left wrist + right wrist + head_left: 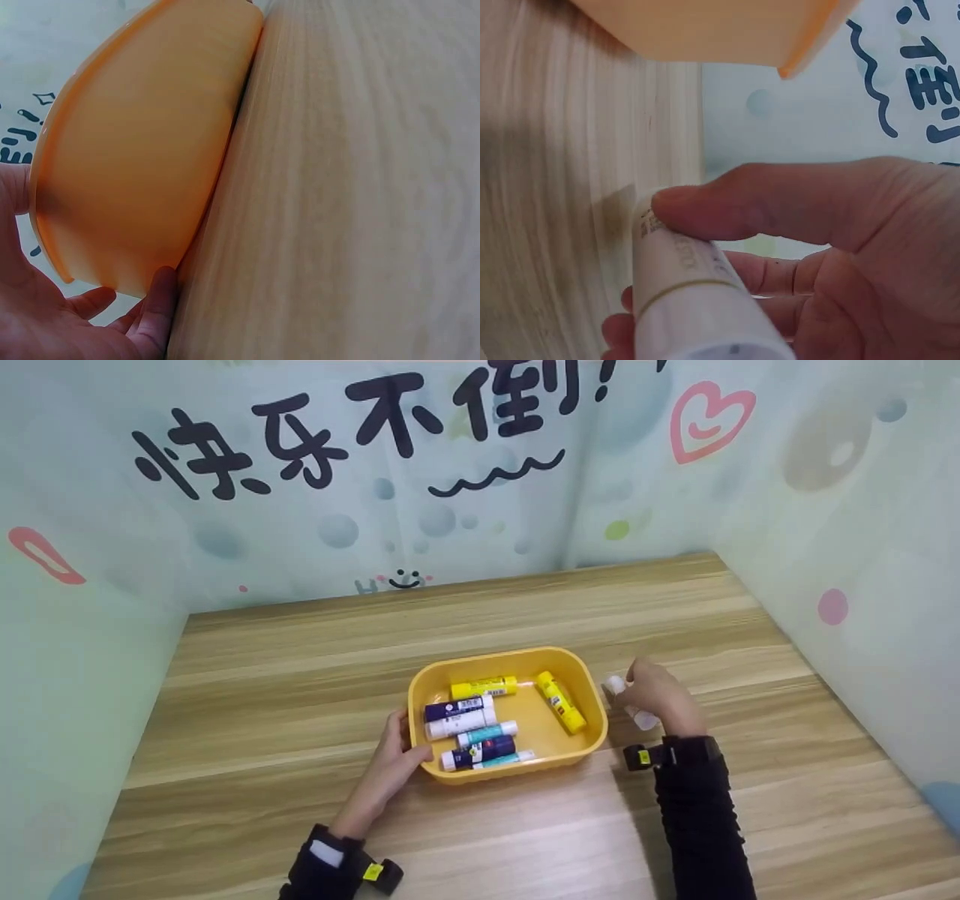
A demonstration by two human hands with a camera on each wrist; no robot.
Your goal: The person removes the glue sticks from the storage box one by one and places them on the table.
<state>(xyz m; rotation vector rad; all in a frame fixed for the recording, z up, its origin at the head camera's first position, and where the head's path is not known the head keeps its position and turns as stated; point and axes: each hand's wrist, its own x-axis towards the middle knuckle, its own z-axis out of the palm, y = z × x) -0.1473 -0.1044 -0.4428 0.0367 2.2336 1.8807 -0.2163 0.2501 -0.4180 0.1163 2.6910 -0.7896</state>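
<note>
A yellow plastic bin [534, 733] stands on the wooden table with several glue sticks lying in it. My left hand [388, 761] grips the bin's left end, thumb over the rim and fingers against the outer wall [142, 142]. To the right of the bin, my right hand [666, 701] holds a white glue stick [690, 262] between thumb and fingers, close above the table. In the bin are two yellow glue sticks [561, 703], dark blue ones [480, 752], a white one [457, 724] and slim teal-and-white ones [487, 733].
The wood-grain table [285, 697] runs back to a pale printed backdrop [300, 540] with black characters. Side panels of the backdrop rise along the left and right table edges. Each wrist wears a black strap with a small camera [384, 876].
</note>
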